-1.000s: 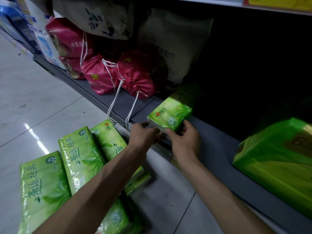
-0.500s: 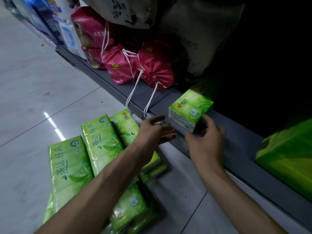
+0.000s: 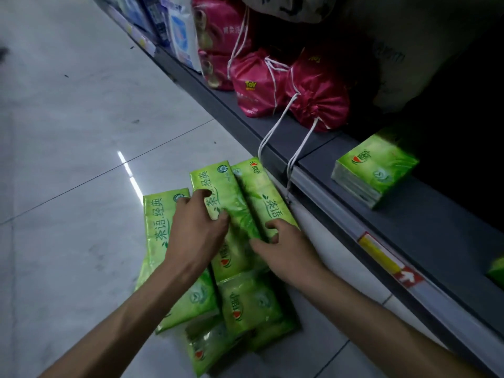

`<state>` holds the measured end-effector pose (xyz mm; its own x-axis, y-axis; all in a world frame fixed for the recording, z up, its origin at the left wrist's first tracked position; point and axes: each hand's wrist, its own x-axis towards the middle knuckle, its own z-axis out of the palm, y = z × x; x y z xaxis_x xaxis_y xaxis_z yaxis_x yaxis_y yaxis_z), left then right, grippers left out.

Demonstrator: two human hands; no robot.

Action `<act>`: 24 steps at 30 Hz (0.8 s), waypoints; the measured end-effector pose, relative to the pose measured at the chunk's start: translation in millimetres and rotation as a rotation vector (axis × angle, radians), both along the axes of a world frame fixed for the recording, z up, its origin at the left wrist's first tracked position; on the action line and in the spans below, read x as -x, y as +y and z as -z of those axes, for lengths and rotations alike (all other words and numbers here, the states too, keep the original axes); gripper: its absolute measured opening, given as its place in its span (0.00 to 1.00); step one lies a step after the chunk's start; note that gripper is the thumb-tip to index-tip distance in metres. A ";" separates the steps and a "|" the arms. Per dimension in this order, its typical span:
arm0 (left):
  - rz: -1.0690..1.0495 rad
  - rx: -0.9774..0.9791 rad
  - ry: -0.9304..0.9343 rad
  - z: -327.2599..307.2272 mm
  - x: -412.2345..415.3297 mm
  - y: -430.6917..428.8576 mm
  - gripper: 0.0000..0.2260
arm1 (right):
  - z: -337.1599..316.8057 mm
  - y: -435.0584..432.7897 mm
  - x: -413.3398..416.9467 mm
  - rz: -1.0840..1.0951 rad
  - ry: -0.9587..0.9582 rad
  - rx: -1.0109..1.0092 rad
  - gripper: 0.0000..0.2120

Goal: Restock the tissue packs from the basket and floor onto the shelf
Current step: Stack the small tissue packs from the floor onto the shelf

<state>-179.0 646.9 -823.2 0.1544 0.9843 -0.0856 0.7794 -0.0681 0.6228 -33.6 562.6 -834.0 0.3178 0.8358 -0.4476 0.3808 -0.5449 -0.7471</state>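
Glossy green tissue packs (image 3: 218, 241) with leaf artwork and Chinese lettering lie in a loose pile on the pale tiled floor (image 3: 68, 132), directly beneath both hands. The left hand (image 3: 195, 230) rests palm down on the middle long pack (image 3: 215, 186), fingers curled over its left edge, thumb pressing its face. The right hand (image 3: 283, 248) sits just beside it, fingertips hooked on the neighbouring pack (image 3: 261, 195). Beyond the right hand, one small green pack (image 3: 373, 170) lies alone on the grey shelf (image 3: 436, 227).
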 end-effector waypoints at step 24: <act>-0.308 0.308 -0.785 0.3 13.2 -15.2 0.16 | 37.7 -12.1 -31.3 0.199 0.850 0.044 0.32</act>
